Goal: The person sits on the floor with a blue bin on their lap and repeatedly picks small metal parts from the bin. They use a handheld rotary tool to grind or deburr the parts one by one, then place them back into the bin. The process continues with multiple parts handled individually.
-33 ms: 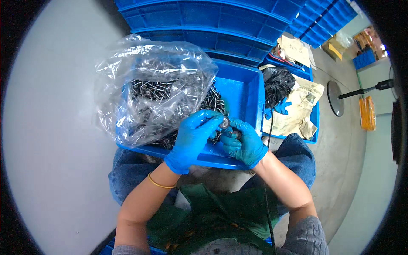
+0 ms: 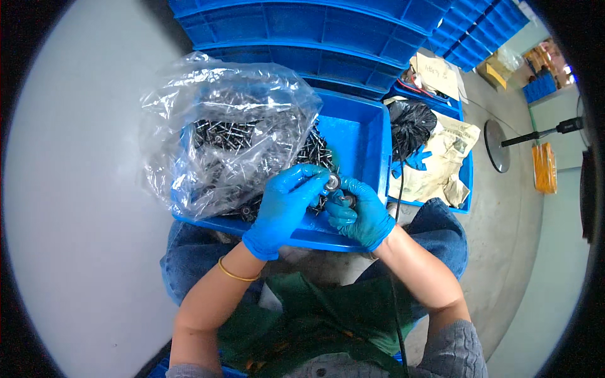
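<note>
Both hands are gloved in blue and meet over a blue bin (image 2: pixel 373 135). My left hand (image 2: pixel 283 205) is closed, pinching a small round metal part (image 2: pixel 332 183) with a pale centre and dark rim. Close against it, my right hand (image 2: pixel 359 216) has its fingers curled round another dark, round-ended metal part (image 2: pixel 349 201), mostly hidden by the glove. Beneath and beyond the hands, many black and silver pin-shaped metal parts (image 2: pixel 315 148) lie in the bin. A crumpled clear plastic bag (image 2: pixel 252 160) covers much of the bin's left side, with more such parts showing through it.
Stacked blue crates (image 2: pixel 296 25) rise behind the bin. To the right, a second crate holds brown paper (image 2: pixel 450 151), a black plastic bag (image 2: pixel 413 123) and a blue glove (image 2: pixel 418 160). A black cable (image 2: pixel 398 302) hangs past my right forearm. A round-based stand (image 2: pixel 497 146) is farther right.
</note>
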The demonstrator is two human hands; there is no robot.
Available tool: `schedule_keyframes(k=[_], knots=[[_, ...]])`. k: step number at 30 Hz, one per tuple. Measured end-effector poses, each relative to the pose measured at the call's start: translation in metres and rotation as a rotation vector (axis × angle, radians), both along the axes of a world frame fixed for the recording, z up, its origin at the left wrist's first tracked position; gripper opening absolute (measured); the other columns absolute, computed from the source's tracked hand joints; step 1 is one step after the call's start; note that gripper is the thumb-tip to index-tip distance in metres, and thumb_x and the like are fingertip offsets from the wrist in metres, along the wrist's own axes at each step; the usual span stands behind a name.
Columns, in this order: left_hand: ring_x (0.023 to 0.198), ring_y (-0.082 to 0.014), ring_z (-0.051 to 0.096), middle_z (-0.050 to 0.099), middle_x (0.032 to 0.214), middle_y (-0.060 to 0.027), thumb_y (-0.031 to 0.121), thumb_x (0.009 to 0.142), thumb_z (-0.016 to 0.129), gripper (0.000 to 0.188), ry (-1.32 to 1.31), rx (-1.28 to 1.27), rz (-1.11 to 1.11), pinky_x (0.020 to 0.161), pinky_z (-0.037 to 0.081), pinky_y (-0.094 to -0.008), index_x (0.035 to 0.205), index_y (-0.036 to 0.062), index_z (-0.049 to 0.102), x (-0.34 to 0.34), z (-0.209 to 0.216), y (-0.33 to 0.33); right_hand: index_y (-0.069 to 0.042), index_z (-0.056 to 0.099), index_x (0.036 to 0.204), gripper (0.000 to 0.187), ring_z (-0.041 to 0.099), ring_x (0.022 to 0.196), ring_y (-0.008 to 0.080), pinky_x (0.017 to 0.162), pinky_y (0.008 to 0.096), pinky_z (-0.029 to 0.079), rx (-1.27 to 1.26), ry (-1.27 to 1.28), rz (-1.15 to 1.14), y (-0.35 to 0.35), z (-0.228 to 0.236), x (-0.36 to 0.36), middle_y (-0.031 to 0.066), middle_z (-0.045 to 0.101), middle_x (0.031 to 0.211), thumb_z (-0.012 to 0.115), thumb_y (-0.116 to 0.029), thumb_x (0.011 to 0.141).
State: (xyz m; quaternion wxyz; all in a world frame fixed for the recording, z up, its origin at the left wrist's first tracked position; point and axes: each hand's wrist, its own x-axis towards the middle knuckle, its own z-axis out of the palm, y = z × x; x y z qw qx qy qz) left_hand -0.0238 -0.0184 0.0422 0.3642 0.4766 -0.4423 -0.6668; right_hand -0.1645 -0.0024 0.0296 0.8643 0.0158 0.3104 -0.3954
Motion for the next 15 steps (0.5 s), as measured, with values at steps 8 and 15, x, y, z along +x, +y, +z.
schedule_keyframes(k=[8, 15], knots=[[0.079, -0.0089, 0.053, 0.057, 0.089, -0.0036, 0.003, 0.071, 0.060, 0.026, -0.128, -0.357, -0.016, 0.070, 0.044, -0.0228, 0.096, 0.0043, 0.055, -0.0039, -0.0020, 0.0054, -0.006, 0.045, 0.068, 0.022, 0.031, 0.034, 0.0072, 0.031, 0.0195, 0.024, 0.044, -0.176, -0.050, 0.0007, -0.0050, 0.0004, -0.0009, 0.035, 0.047, 0.043, -0.023, 0.082], [0.084, -0.0104, 0.053, 0.057, 0.092, -0.0040, 0.002, 0.070, 0.061, 0.030, -0.142, -0.376, -0.049, 0.075, 0.043, -0.0243, 0.099, 0.0051, 0.055, -0.0023, 0.0011, 0.0071, -0.007, 0.047, 0.071, 0.020, 0.031, 0.034, 0.0070, 0.031, 0.0193, 0.024, -0.017, -0.149, -0.001, 0.0003, -0.0063, -0.0012, -0.0012, 0.037, 0.048, 0.043, -0.023, 0.081]])
